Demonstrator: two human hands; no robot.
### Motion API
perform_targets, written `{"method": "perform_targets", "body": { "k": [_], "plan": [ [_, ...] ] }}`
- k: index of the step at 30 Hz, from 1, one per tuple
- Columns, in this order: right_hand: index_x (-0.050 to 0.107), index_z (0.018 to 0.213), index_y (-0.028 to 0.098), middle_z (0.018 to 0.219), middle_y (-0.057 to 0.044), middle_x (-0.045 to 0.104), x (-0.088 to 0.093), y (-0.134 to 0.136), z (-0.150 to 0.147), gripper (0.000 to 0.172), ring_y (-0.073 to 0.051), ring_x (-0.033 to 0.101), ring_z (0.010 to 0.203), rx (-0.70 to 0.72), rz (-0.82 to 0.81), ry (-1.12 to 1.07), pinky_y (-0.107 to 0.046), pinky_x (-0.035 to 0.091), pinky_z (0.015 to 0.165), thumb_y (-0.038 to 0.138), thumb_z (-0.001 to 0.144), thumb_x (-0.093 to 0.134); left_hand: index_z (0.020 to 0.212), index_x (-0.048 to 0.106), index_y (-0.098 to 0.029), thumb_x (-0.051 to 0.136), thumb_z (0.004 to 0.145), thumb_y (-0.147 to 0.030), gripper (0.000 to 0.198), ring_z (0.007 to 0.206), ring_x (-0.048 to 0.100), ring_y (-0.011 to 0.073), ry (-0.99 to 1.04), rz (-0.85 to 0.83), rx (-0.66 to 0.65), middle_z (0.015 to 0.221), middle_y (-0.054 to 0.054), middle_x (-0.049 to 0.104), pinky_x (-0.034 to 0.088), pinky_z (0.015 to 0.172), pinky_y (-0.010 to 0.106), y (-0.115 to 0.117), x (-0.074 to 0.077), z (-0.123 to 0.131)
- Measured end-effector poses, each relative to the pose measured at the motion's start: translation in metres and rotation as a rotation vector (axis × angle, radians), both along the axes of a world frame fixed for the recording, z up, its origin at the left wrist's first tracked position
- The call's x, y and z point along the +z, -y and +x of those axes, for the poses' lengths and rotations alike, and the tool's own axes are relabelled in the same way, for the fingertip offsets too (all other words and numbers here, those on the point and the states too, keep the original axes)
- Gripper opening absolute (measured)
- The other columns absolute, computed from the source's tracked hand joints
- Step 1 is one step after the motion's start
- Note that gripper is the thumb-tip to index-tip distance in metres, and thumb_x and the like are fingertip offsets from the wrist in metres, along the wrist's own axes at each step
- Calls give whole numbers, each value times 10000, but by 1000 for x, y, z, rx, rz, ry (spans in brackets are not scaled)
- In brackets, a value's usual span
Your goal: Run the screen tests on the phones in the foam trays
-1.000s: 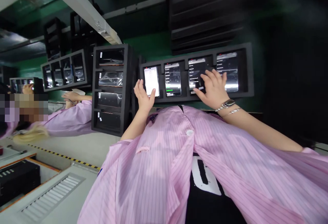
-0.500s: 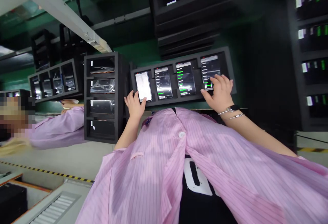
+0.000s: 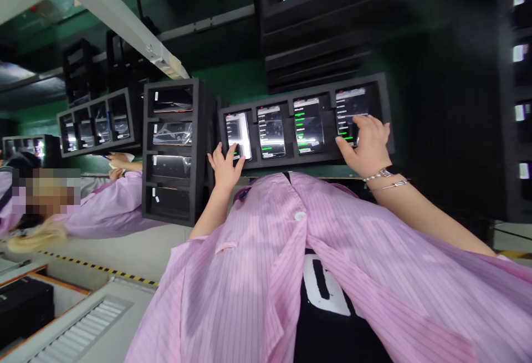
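A black slotted tray (image 3: 382, 97) lies in front of me with smartphones side by side, screens lit. My left hand (image 3: 225, 168) is open, fingers spread over the lower end of the leftmost smartphone (image 3: 241, 133), whose screen is part white, part dark. At the other end, my right hand (image 3: 368, 144) is open, with its fingers over the lower right of the rightmost smartphone (image 3: 349, 102) and its thumb near the bottom edge. Between them, a smartphone with white and green text (image 3: 271, 130) and one with more green lines (image 3: 308, 124) lie untouched.
Left of my tray stands a black tray (image 3: 201, 147) with several dark-screened phones. Beyond it is another phone tray (image 3: 129, 113), near a co-worker's pink sleeve (image 3: 108, 202). Stacked black trays (image 3: 316, 47) stand behind. A slanted white beam (image 3: 124, 19) crosses the upper left.
The leftmost phone's screen has gone from mostly white to partly dark with text lines. The view has shifted slightly, and my right fingers have moved a little on the rightmost phone.
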State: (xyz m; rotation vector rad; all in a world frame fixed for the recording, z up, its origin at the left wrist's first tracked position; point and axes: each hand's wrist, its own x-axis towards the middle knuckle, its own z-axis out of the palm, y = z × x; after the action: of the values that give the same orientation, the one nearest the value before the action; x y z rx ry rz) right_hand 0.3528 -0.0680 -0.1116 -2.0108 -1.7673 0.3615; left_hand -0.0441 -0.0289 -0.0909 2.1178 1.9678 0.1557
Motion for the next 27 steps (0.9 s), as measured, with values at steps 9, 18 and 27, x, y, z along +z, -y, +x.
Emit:
{"method": "perform_targets", "body": {
  "k": [9,18,27],
  "plan": [
    [580,1355,176,1485,-202,479,10,11,-27,591,-416,375,1424,85,-63,60,-732,203,1184,599,973,421,1490,526,-272,546,974,-575,599,1519,307,377,-1,-41,-133,1633,163,347,157,1256,669,15,11,20],
    [705,1264,245,1468,-206,417,20,27,-40,495,-465,367,1393,121,-109,106,-792,177,1155,582,995,462,1444,593,-334,544,953,-636,578,1432,391,419,-13,-122,-309,1580,139,394,177,1239,700,22,22,53],
    [659,1355,257,1580,-181,340,10,-32,-35,544,-519,302,1410,82,-151,95,-842,142,1097,617,977,505,1418,620,-318,595,901,-682,633,1508,295,444,76,-42,-248,1610,120,408,130,1244,715,-39,4,68]
  ]
}}
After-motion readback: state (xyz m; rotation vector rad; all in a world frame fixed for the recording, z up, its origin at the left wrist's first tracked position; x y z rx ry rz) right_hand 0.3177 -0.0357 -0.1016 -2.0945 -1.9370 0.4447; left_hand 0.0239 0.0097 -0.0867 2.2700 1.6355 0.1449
